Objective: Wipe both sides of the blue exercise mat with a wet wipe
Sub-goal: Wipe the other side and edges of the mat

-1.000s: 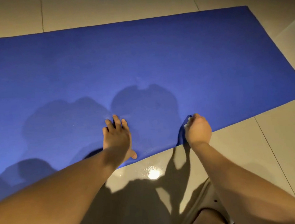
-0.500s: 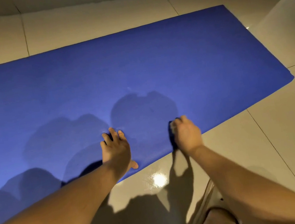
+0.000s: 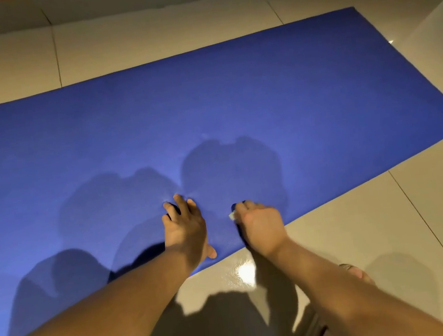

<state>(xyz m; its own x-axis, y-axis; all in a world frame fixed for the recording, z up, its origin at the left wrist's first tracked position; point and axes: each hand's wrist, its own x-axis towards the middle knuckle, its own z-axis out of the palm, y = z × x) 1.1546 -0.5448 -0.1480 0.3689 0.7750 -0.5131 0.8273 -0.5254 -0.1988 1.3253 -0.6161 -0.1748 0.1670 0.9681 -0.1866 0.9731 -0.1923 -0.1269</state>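
The blue exercise mat (image 3: pixel 235 105) lies flat on a tiled floor and fills most of the head view. My left hand (image 3: pixel 184 228) presses on the mat near its front edge, fingers spread and straight. My right hand (image 3: pixel 261 225) sits just to its right on the mat, fingers curled round a small white wet wipe (image 3: pixel 232 216). Only a corner of the wipe shows at my knuckles; the remainder is hidden under the hand. Darker damp patches spread on the mat beyond both hands.
Beige floor tiles (image 3: pixel 387 231) surround the mat, with a bright light reflection just in front of my hands. A wall base runs along the top. My bare knee or foot (image 3: pixel 355 272) shows at the lower right.
My right hand has slid left along the mat's front edge toward my left hand, carrying the wipe. The left hand stays planted. The camera has turned, so the mat looks rotated.
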